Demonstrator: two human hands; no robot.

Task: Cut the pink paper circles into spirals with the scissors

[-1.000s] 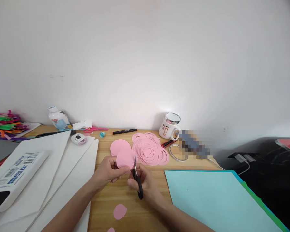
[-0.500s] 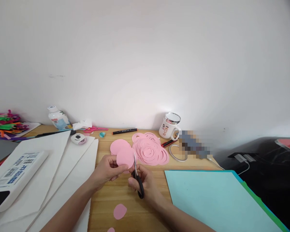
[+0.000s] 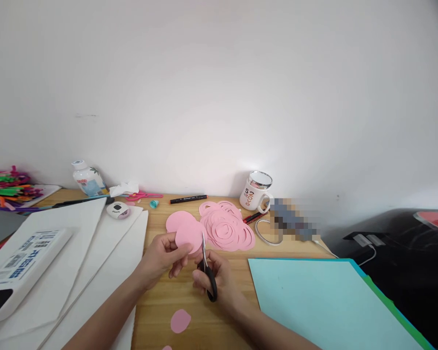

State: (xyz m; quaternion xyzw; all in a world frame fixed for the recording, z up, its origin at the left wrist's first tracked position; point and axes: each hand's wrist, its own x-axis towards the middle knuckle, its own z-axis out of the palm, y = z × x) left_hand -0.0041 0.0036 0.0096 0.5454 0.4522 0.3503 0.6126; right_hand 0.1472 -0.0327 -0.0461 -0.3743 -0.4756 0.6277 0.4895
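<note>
Between its thumb and fingers, my left hand [image 3: 167, 253] pinches a round piece of pink paper [image 3: 188, 237]. My right hand [image 3: 216, 277] is closed around the black handles of a pair of scissors [image 3: 211, 281], whose blades point away from me and lie against the paper's right edge. Another pink paper circle [image 3: 177, 220] shows just behind the held one. Beyond my hands lies a heap of pink spiral paper cutouts [image 3: 228, 228]. A small petal-shaped pink piece [image 3: 180, 321] rests on the wooden table [image 3: 204, 321] nearer to me.
White sheets [image 3: 109, 272] cover the left side, with a white box-shaped device [image 3: 32, 267] on them. Light-blue paper [image 3: 314, 296] lies at the right. Along the wall stand a mug [image 3: 255, 192] and a bottle [image 3: 89, 180], with a marker [image 3: 188, 199] and pink scissors [image 3: 142, 196] between them.
The scissors and both hands have barely shifted, with the blades still at the paper's right edge. The lower fingers of my left hand have moved slightly under the paper.
</note>
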